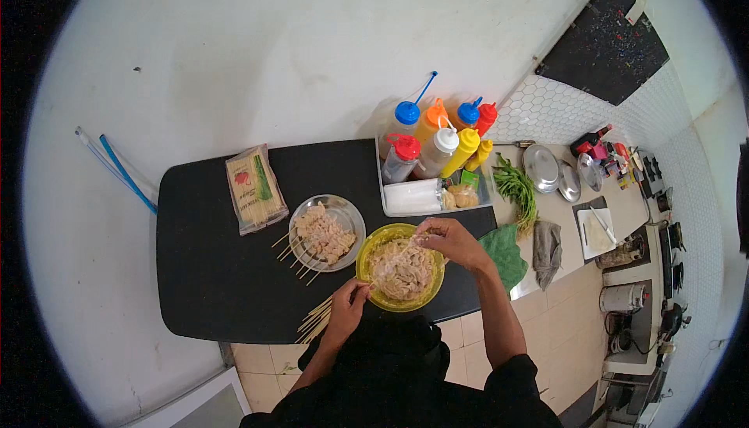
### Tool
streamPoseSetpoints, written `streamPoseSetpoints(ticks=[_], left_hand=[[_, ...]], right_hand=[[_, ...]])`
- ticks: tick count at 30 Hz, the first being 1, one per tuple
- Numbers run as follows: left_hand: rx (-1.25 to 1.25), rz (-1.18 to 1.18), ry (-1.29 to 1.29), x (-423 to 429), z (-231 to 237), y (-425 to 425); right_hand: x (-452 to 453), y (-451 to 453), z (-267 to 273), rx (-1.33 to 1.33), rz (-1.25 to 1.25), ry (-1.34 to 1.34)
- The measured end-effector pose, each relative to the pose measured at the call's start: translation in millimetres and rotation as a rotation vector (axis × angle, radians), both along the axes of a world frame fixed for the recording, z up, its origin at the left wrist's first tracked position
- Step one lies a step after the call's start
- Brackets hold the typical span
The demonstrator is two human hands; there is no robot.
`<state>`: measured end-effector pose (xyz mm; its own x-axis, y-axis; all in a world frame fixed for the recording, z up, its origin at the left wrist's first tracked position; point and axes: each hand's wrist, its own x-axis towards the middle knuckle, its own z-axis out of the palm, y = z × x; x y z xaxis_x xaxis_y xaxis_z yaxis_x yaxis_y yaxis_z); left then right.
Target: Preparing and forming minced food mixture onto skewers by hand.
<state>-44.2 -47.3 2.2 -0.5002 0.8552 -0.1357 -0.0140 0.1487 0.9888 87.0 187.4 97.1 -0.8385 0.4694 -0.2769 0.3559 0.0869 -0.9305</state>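
My left hand (348, 309) is at the near left rim of a yellow bowl (440, 287), thumb and fingertips pinched on what looks like a thin bamboo skewer, mostly hidden by the fingers. Pale raw meat pieces (404, 270) fill the bowl. Over its right side, my right hand (450, 242) pinches a small piece of meat between thumb and fingers. Left of the bowl, a round metal plate (353, 217) carries several skewers of raw meat (325, 235), their bare ends sticking out over the left rim. Loose bamboo skewers (316, 320) lie beside my left hand.
A packet of skewers (256, 190) lies at the back of the black table (205, 276). Squeeze bottles (433, 150) stand in a clear plastic bin (379, 194). On the right counter are leafy greens (518, 185), a green cloth (504, 255), a grey cloth (546, 252) and a knife (603, 223) on a white cutting board (594, 243).
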Motion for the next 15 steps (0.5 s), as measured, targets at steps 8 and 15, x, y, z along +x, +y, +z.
streamPoseSetpoints(ticks=[8,15], left_hand=[[0.004,-0.013,-0.022,0,-5,-1],[0.015,-0.038,-0.022,-2,-6,-4]], right_hand=[[-2,-1,-12,-0.026,-0.012,0.026],[-7,-15,16,-0.222,-0.120,0.084]])
